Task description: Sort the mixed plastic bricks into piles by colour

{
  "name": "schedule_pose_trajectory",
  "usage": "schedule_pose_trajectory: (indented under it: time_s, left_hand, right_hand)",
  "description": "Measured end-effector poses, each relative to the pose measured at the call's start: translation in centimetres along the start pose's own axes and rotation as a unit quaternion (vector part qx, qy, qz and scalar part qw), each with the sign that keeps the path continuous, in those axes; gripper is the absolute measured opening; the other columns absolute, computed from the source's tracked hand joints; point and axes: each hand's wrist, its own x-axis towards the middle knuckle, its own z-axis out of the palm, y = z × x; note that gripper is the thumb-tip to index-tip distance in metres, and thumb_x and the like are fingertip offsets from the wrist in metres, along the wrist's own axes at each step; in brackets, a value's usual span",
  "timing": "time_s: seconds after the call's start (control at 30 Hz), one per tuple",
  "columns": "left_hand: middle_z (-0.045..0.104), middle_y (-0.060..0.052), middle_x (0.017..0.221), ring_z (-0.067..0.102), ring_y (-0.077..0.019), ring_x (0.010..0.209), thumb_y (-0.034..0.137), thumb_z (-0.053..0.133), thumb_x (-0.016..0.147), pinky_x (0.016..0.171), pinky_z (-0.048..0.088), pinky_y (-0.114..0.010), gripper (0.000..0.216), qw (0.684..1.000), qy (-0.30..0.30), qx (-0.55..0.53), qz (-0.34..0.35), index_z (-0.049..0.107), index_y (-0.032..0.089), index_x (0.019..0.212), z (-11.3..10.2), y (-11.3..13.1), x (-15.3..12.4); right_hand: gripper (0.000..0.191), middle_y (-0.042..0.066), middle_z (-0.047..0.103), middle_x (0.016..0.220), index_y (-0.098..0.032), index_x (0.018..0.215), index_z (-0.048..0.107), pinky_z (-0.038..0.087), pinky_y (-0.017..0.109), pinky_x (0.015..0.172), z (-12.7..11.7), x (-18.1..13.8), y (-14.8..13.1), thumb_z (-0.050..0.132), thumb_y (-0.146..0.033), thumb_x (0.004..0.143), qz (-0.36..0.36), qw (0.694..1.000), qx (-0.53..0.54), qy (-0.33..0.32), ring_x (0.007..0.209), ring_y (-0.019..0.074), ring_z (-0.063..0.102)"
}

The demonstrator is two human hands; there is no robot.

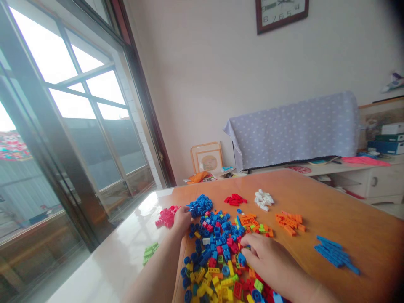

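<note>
From my end of the head camera, I see the left hand reaching to the far side of the table, between the pile of pink bricks and the pile of small blue bricks. Its fingertips are turned away from me at the blue pile, so I cannot tell whether they pinch a piece. The right hand lies at the right side of the mixed brick heap, its fingers curled with a narrow gap to the thumb. A blue brick sits just beside the thumb, but I cannot tell whether anything is gripped; the palm is hidden from me.

The heap spreads between both forearms in blue, yellow, red and pink, its near end cut off by my lower edge. The right hand covers part of it, and single pieces blur together.

Sorted piles lie around it: green bricks left of the left forearm, red bricks and white bricks beyond, orange bricks and long blue pieces to the right. The wall clock loses its top to the frame. A patterned cloth hides most of what stands beneath it.
</note>
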Motion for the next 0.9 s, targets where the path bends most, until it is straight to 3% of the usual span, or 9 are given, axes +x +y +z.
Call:
schedule_pose_trajectory:
  time_s: [0.3,0.67,0.77,0.9]
  left_hand:
    - [0.073,-0.011,0.090,0.069,-0.0212,0.082,0.035,0.065,0.074,0.070,0.051,-0.029,0.037,0.996,-0.034,-0.083,0.027,0.068,0.012,0.103,-1.7,1.9,-4.1]
    - [0.073,-0.009,0.093,0.068,-0.0220,0.083,0.051,0.068,0.076,0.070,0.051,-0.031,0.047,0.988,-0.122,-0.085,0.036,0.069,0.015,0.106,-5.6,5.0,-13.4]
    - [0.074,-0.010,0.098,0.069,-0.0230,0.086,0.051,0.066,0.079,0.071,0.053,-0.032,0.045,0.985,-0.147,-0.063,0.061,0.070,0.016,0.106,-5.6,5.1,-15.1]
    - [0.075,-0.009,0.102,0.070,-0.0236,0.093,0.044,0.060,0.084,0.078,0.054,-0.032,0.033,0.983,-0.128,-0.012,0.132,0.070,0.019,0.104,-4.2,3.3,-16.0]
  right_hand:
    - [0.027,0.001,0.075,0.099,-0.029,0.100,0.071,0.038,0.026,0.073,-0.2,0.3,1.1,0.048,-0.022,0.088,0.005,1.000,-0.009,0.015,0.089,0.0186,0.066]
    - [0.021,0.001,0.073,0.087,-0.024,0.089,0.068,0.031,0.025,0.063,-1.7,0.8,2.8,0.047,-0.024,0.088,0.059,0.996,-0.023,0.055,0.079,0.0167,0.062]
    - [0.018,0.001,0.072,0.086,-0.024,0.087,0.068,0.030,0.024,0.061,-1.9,0.8,3.2,0.049,-0.024,0.086,0.069,0.996,-0.025,0.048,0.078,0.0163,0.061]
    - [0.015,0.001,0.071,0.087,-0.024,0.086,0.069,0.029,0.024,0.061,-1.4,0.9,3.4,0.053,-0.023,0.083,0.086,0.994,-0.058,0.019,0.076,0.0154,0.060]
